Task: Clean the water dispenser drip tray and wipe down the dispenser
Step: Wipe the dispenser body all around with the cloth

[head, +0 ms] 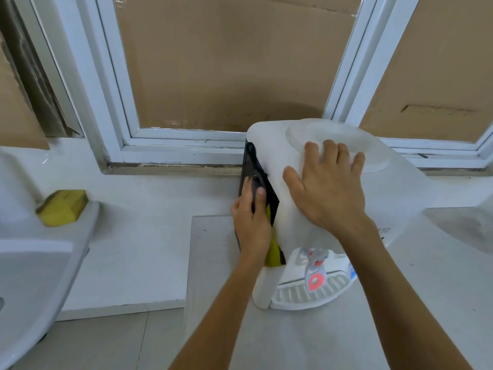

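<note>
The water dispenser (333, 209) stands on the desk (346, 337) below the window. The right hand (328, 188) lies flat, fingers spread, on its top. The left hand (250, 220) holds a yellow-and-dark cloth (271, 252) against the black side panel (256, 172). Best to brace firmly and wipe downward in overlapping strokes.

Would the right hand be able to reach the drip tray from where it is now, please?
Probably yes: the right hand rests flat on the dispenser top, holding nothing, and the drip tray sits uncovered below at the front, with only the tap levers above it.
</note>
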